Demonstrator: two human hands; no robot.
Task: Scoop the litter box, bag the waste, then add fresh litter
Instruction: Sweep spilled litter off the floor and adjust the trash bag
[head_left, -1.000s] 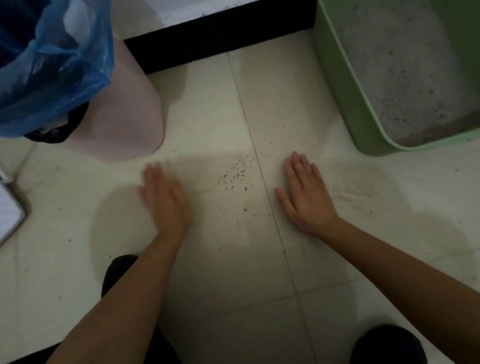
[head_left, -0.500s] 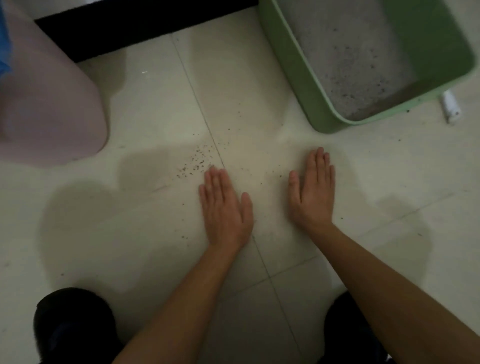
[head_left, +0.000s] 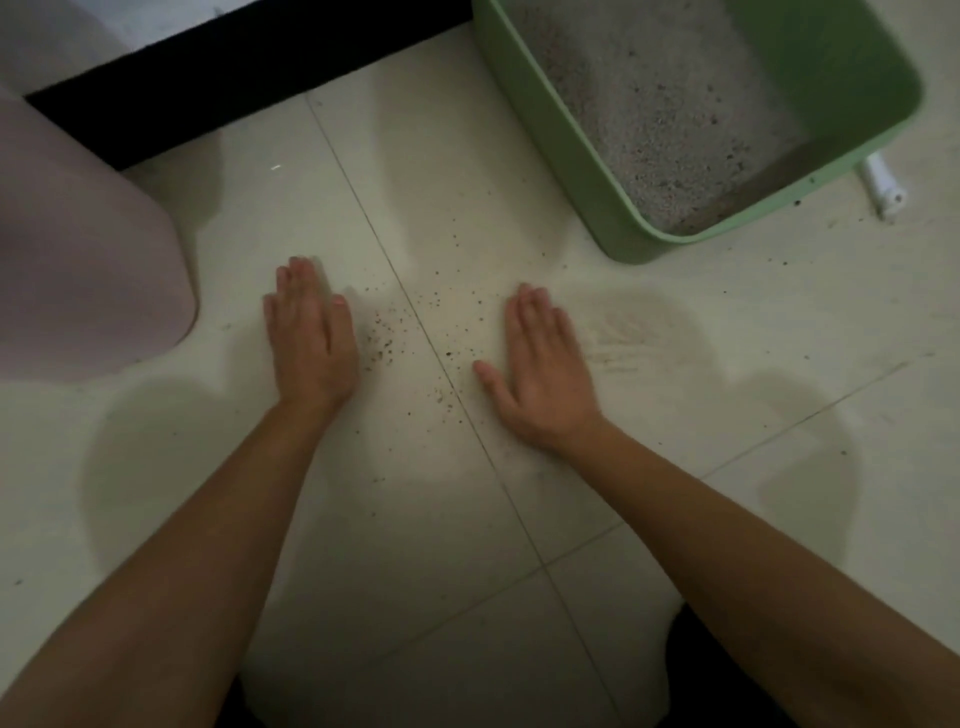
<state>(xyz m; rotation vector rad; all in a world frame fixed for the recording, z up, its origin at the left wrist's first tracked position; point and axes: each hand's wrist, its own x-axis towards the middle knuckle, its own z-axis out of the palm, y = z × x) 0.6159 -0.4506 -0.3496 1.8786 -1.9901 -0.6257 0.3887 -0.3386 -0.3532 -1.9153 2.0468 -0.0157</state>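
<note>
A green litter box (head_left: 571, 156) with grey litter (head_left: 660, 109) in it stands on the floor at the upper right. Dark spilled litter grains (head_left: 415, 332) lie scattered on the pale tiles between my two hands. My left hand (head_left: 311, 332) lies flat on the floor, fingers straight, just left of the grains. My right hand (head_left: 540, 364) lies flat too, palm down, to the right of the grains and below the box's near corner. Neither hand holds anything.
A pink bin (head_left: 78, 249) stands at the left edge. A black threshold strip (head_left: 234, 67) runs along the top. A small white object (head_left: 883, 187) lies on the floor right of the litter box. Pale smear marks (head_left: 623, 338) show beside my right hand.
My left hand swept right toward the grains, then back out to the left. My hands now lie wider apart, with the grains between them. The view has shifted.
</note>
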